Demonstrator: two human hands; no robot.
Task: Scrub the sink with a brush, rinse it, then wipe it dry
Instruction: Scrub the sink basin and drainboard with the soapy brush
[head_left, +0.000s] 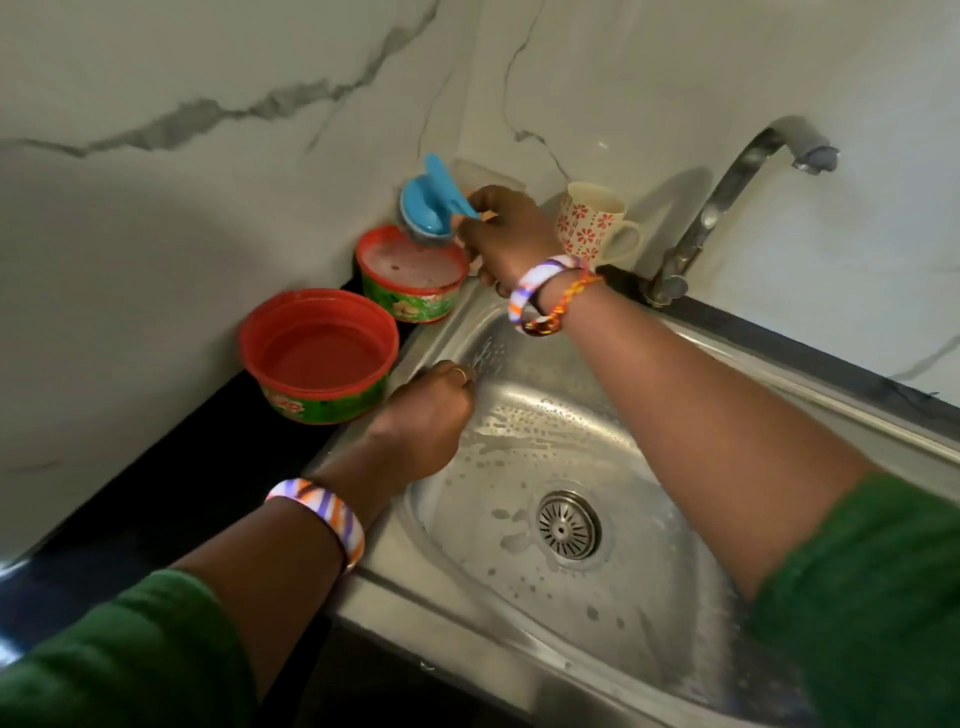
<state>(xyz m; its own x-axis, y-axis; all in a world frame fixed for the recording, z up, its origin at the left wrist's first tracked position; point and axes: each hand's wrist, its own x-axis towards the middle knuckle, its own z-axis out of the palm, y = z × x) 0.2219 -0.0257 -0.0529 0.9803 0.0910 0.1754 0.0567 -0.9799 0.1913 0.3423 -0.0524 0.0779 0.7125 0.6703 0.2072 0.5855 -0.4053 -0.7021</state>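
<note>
R hand (506, 236) reaches across the sink (649, 597), grasping blue-handled scrub brush (431, 210) over soap tub (413, 275). L hand (434, 410) clenched at sink rim, contents unclear. Tub labels unreadable.

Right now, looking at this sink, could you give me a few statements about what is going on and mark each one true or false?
1. The right hand holds the blue-handled brush over a red-rimmed tub of paste. True.
2. Water is running from the tap. False: no stream shows at its spout.
3. The left hand rests at the sink edge. True.
4. The mug stands inside the basin. False: it stands behind the sink, by the wall.
5. The nearer red tub is closed with a lid. False: it is open.
</note>
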